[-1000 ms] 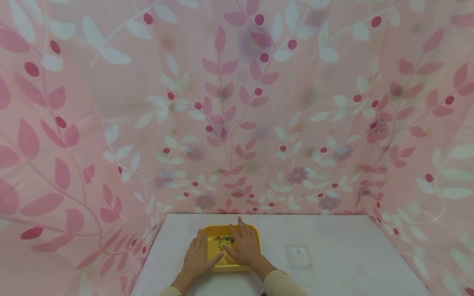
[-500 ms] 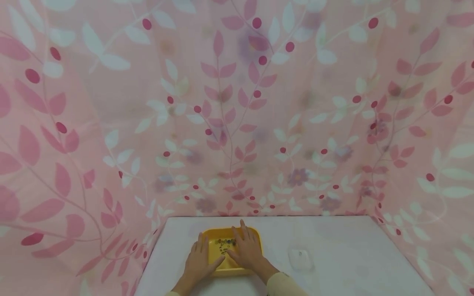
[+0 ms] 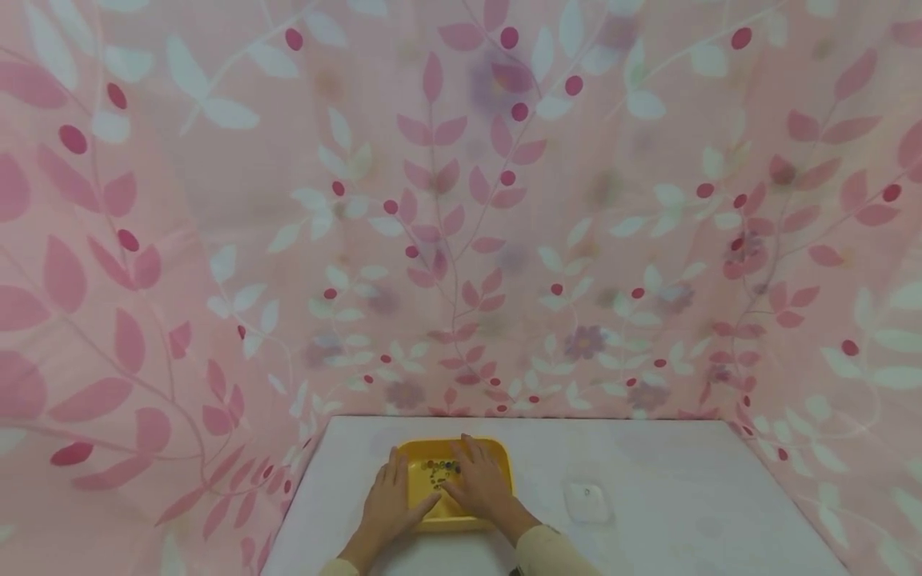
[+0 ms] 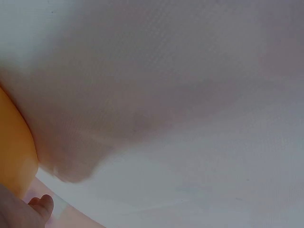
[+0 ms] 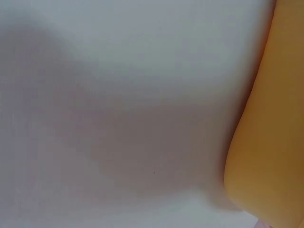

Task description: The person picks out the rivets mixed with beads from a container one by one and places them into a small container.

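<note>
The yellow tray sits on the white surface, left of centre in the head view, with its long sides running left to right. The left hand is positioned at the tray's left wall; its fingers are extended toward the far side, and its thumb is spread inward over the near left part of the tray. The right hand lies over the right part of the tray, fingers extended toward the far wall and thumb directed inward. Both hands are released, neither grasping an item; firm contact between the right hand and the tray cannot be confirmed. Small beads are grouped inside the tray between the hands: rounder pieces form a row toward the far side, and smaller pieces are scattered nearer. Their exact shapes are too small to tell. A clear, square-shaped piece with rounded corners rests on the surface, to the right of and apart from the tray. Both wrist views show the tray's smooth outer wall beside a shadowed area. A pink leaf-patterned fabric stands behind the surface.
</note>
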`<action>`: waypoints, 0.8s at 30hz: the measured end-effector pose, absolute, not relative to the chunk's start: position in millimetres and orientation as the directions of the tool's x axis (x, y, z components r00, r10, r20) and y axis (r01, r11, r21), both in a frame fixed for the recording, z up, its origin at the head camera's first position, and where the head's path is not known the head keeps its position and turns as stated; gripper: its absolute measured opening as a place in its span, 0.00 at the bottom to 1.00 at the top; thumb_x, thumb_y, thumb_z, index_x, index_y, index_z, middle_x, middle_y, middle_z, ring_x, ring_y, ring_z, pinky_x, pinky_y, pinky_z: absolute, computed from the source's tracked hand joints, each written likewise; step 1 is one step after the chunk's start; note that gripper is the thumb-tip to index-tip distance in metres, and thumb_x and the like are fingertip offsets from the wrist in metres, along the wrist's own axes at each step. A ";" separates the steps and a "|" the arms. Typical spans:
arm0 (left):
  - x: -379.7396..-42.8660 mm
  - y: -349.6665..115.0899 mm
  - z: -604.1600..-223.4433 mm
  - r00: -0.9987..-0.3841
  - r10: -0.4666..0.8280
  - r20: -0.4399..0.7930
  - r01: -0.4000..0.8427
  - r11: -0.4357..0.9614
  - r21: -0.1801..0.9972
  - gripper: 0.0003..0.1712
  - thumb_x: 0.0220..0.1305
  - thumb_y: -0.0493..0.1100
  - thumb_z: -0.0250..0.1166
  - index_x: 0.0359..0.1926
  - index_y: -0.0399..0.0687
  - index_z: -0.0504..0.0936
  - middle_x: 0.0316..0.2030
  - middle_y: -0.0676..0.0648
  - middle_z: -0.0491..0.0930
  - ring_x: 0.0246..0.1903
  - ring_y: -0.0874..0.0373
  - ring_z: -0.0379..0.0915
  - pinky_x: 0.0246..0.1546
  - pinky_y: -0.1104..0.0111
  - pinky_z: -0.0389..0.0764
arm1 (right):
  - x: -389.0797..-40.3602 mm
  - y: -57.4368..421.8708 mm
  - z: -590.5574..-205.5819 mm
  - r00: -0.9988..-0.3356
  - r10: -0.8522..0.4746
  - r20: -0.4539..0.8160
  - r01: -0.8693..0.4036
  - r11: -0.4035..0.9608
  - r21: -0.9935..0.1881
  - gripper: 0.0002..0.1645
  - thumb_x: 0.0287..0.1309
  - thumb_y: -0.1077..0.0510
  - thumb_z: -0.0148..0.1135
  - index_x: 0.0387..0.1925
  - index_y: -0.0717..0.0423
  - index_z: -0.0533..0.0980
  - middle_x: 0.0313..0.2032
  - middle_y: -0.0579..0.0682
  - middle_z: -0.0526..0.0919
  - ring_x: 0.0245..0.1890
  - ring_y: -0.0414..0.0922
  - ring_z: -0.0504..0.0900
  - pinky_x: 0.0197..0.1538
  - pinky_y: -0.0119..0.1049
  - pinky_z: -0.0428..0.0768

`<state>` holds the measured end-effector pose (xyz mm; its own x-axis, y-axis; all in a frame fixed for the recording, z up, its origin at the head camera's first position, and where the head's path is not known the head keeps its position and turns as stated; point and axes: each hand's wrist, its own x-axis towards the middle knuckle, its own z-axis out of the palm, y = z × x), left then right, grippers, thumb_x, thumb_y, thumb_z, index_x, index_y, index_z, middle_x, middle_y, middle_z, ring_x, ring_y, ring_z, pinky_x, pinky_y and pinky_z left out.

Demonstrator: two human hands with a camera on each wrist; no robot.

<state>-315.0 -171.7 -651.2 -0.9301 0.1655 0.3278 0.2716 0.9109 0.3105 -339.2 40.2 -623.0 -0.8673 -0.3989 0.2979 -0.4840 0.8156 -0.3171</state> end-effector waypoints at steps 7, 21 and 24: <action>-317.8 -171.5 -655.7 -0.889 0.181 0.420 0.312 0.912 0.267 0.62 0.56 0.77 0.58 0.68 0.25 0.63 0.70 0.26 0.59 0.58 0.33 0.70 0.51 0.45 0.78 | -344.8 34.9 -623.9 -0.912 -0.370 0.180 -0.404 0.726 -0.556 0.33 0.61 0.47 0.68 0.63 0.56 0.72 0.54 0.55 0.79 0.51 0.50 0.80 0.56 0.51 0.80; -313.8 -172.4 -648.9 -0.941 0.164 0.296 0.255 0.919 0.301 0.62 0.57 0.76 0.58 0.71 0.27 0.59 0.73 0.27 0.54 0.61 0.33 0.67 0.57 0.46 0.75 | -357.2 30.4 -641.5 -0.932 -0.331 0.147 -0.322 0.574 -0.753 0.19 0.56 0.61 0.70 0.50 0.63 0.79 0.39 0.52 0.83 0.34 0.37 0.75 0.39 0.37 0.78; -315.2 -172.2 -649.8 -0.944 0.157 0.291 0.248 0.918 0.309 0.62 0.57 0.76 0.58 0.71 0.27 0.59 0.73 0.27 0.54 0.61 0.34 0.68 0.56 0.45 0.75 | -359.7 30.1 -644.3 -0.912 -0.355 0.206 -0.387 0.578 -0.719 0.16 0.53 0.63 0.70 0.45 0.64 0.80 0.36 0.53 0.83 0.32 0.37 0.74 0.38 0.36 0.78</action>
